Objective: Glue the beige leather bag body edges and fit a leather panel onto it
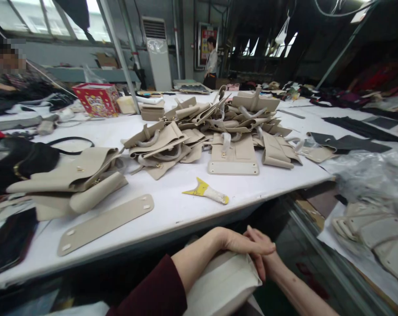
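My left hand, at the end of a maroon sleeve, rests on a cream, padded-looking block below the table edge. Its fingers stretch across my right hand. The right hand comes in from the lower right, partly hidden under the left, with its visible fingers extended. Neither hand grips anything that I can see. The block's exact kind is unclear. Beyond my hands, a yellow and white forked piece lies on the white table. A long beige strip with rounded ends lies to its left.
Beige bag parts with wrapped handles are heaped mid-table. More beige parts lie left, near a phone and a black bag. A red box stands behind. Oval-ended pieces and clear plastic lie right. Other people are beyond.
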`<state>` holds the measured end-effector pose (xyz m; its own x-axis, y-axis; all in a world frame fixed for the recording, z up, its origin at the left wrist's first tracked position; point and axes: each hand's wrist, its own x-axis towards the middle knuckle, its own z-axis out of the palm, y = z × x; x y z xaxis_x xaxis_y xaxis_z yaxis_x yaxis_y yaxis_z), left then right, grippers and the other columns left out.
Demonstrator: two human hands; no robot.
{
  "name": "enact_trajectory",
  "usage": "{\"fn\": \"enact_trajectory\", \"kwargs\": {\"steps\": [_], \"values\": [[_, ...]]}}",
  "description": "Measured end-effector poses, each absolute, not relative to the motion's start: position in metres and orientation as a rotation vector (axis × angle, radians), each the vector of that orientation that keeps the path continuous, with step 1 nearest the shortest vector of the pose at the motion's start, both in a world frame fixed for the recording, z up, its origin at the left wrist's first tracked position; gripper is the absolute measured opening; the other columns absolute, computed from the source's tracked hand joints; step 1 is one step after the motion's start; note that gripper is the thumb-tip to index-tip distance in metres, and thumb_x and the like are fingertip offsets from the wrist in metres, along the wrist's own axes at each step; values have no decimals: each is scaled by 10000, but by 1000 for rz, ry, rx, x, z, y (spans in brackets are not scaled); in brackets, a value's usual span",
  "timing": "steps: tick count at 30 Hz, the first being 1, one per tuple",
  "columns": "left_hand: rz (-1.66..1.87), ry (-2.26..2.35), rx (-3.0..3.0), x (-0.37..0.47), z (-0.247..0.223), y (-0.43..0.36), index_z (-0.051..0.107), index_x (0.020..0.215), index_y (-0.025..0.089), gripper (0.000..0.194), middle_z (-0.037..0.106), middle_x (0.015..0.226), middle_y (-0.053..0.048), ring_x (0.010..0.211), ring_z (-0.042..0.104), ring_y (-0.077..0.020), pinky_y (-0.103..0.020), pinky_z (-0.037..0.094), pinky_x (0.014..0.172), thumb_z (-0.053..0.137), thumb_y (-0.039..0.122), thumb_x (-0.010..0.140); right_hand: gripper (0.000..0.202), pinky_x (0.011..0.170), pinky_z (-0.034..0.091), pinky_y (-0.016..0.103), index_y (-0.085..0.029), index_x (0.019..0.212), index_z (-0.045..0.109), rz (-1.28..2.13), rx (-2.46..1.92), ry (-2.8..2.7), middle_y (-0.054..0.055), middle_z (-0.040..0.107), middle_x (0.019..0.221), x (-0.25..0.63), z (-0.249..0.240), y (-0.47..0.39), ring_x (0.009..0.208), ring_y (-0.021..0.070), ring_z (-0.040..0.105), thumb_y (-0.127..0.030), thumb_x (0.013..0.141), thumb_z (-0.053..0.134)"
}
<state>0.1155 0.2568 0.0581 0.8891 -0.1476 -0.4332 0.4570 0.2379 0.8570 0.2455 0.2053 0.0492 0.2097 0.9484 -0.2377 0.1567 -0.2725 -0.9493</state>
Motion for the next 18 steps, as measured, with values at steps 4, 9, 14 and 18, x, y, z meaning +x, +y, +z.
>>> {"fn": "enact_trajectory", "kwargs": {"steps": [4,9,14,18], "values": [[-418,288,1402,117,55,262,732,813,224,660,695,872,-47,890,648,-260,-403,507,872,353,763,842,416,644,470,315,-191,748,578,840,-1559,-1650,14,572,678,241,81,272,639,181,560,-587,867,528],[-372,316,1499,115,60,260,681,897,192,512,679,934,-20,1013,604,-255,-387,461,936,661,669,712,331,947,429,431,-170,1014,616,594,-1493,-2275,130,579,1127,175,91,326,1098,307,535,-382,793,740],[-322,335,1501,111,61,258,654,922,205,392,668,876,10,943,604,-228,-356,457,886,760,462,645,181,977,414,472,-127,1088,579,633,-1472,-2549,180,573,1185,144,82,337,1122,326,545,-197,929,527],[-350,313,1411,113,55,257,616,954,201,419,687,859,0,908,633,-231,-353,489,827,753,315,575,210,890,479,398,-134,1078,543,715,-1531,-2514,146,637,1083,197,111,319,1012,274,612,-83,886,474]]}}
